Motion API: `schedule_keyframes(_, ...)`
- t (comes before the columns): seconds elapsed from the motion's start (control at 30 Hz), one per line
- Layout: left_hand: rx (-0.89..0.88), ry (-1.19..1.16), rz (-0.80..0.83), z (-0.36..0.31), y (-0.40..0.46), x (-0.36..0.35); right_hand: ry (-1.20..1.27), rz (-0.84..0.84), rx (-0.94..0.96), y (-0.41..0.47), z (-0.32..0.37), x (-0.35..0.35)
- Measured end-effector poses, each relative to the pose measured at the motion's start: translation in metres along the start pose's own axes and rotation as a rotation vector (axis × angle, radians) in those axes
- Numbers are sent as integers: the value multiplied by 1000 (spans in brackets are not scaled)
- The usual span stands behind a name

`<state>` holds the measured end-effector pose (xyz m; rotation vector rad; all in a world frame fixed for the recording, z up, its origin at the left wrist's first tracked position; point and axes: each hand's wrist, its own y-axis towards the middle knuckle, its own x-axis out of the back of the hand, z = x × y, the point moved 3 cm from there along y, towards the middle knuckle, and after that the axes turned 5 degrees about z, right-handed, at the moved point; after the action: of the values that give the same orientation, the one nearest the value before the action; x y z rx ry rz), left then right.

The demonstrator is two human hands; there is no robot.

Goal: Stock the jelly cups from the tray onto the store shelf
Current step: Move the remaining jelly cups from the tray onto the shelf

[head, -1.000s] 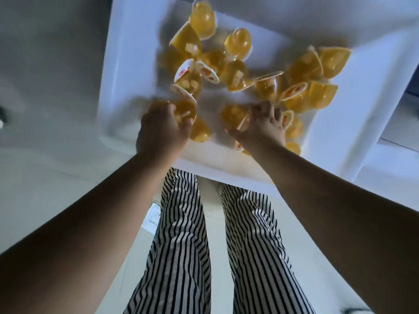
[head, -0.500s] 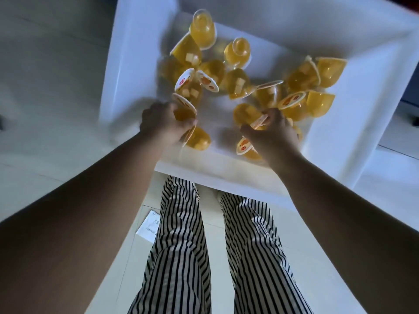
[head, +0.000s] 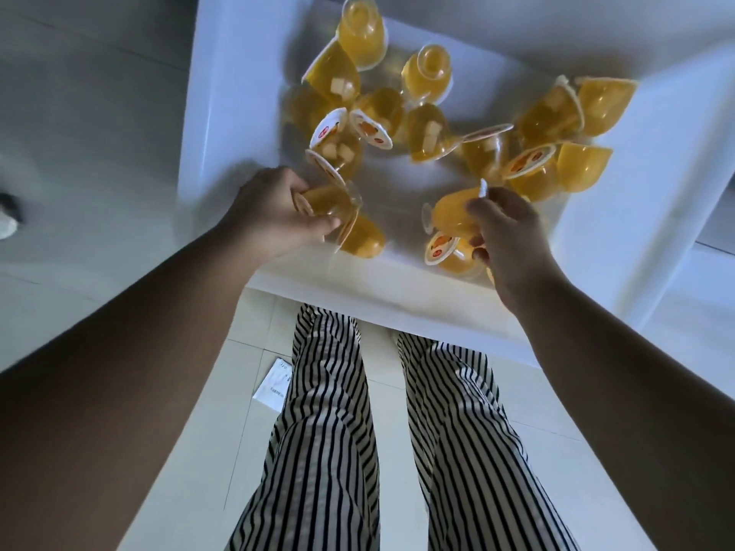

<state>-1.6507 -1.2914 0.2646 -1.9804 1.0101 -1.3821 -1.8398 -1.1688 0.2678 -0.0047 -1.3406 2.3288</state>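
Your white tray (head: pixel 238 93) fills the top of the view, with tiled floor (head: pixel 207 391) and your striped trousers (head: pixel 330 431) below it. Most of the jelly cups (head: pixel 429 133) lie jumbled in the tray's middle and far side, many tipped over, lids facing every way.

Your left hand (head: pixel 274 216) has its fingers curled round a cup lying on its side (head: pixel 330 198), at the tray's near left. Your right hand (head: pixel 513 236) grips at least two cups: one orange cup (head: pixel 453 212) lifted against the fingers and another cup with its printed lid (head: pixel 441 246) tucked under the palm.

A second ago both hands were pressed down among the pile; they have since drawn back toward you, each with a load. That means the picking step looks finished and the carry to the shelf comes next. The shelf is not in view. A slip of paper (head: pixel 274 385) lies on the floor by your left leg.
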Motion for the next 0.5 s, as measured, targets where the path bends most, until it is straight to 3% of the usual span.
schedule_keyframes(0.23, -11, -488, -70, -29, -43, 40, 339, 80, -15, -28, 43, 7)
schedule_keyframes(0.5, -278, -662, -116, -136, -120, 115, 553, 218, 184, -109, 148, 71)
